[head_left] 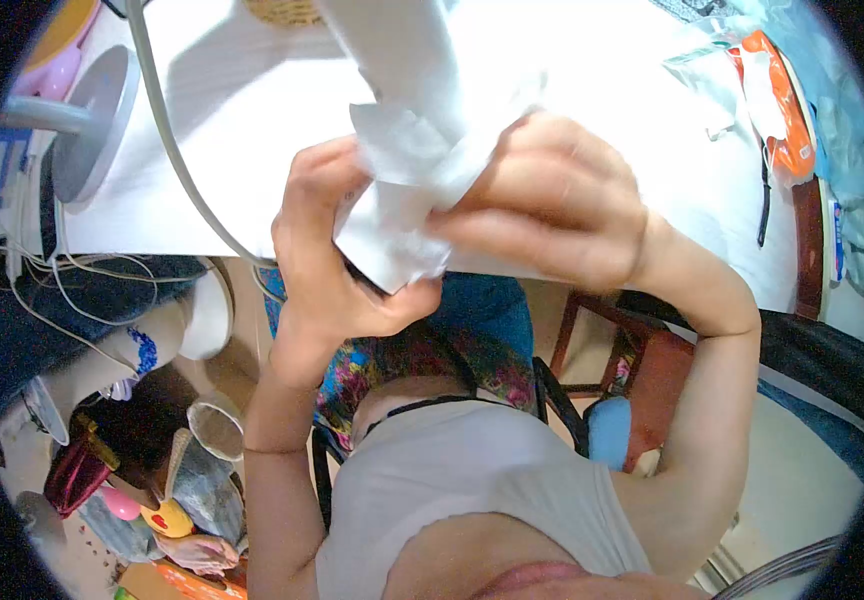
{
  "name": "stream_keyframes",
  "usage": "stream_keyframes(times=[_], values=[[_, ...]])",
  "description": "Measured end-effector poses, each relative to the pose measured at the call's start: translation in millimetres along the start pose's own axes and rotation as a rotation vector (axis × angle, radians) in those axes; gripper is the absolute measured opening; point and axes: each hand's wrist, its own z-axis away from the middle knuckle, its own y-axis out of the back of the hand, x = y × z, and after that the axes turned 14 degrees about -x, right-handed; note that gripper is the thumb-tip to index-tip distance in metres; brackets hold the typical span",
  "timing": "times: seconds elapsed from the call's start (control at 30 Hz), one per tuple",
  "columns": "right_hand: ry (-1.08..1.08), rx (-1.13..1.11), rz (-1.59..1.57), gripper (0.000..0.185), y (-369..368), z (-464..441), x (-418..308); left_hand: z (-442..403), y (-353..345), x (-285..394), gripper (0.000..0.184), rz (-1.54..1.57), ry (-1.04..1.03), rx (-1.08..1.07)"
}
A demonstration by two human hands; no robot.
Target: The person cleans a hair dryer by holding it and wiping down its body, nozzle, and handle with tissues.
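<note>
White paper [392,235] sits in the left hand [304,235], which grips it; the blurred right hand [564,195] meets its opposite side, grip indeterminable. Lettering on the orange packet [788,110] is illegible.

right of the hands [317,245] lies room; leftward, a cable [159,120] obstructs.

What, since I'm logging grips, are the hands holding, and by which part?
A white, paper-like piece; the left hand holds its lower left side; the right hand is too blurred to tell.
</note>
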Motion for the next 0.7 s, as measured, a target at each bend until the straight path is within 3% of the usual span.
stream_keyframes(times=[0.17,0.3,0.33,0.43,0.53,0.7], values=[[-0.299,0.103,-0.102,0.020,16.2,19.6,16.5,-2.1,12.1,0.7,0.068,-0.008,-0.059,-0.075],[-0.244,0.128,-0.200,0.019,11.0,22.8,8.4,2.1,32.0,-2.1,0.068,-0.131,-0.061,-0.198],[-0.229,0.155,-0.197,0.018,7.6,23.3,6.9,0.8,34.8,6.1,0.060,-0.172,-0.033,-0.220],[-0.167,0.173,-0.144,0.011,2.7,23.7,2.7,-7.7,45.2,21.8,0.065,-0.300,0.242,-0.394],[-0.105,0.140,-0.083,0.008,0.3,23.4,1.7,-29.3,46.2,46.0,0.068,-0.392,0.315,-0.444],[-0.026,0.170,-0.012,0.011,-7.5,19.3,-0.1,-54.2,35.5,42.8,0.062,-0.512,0.223,-0.465]])
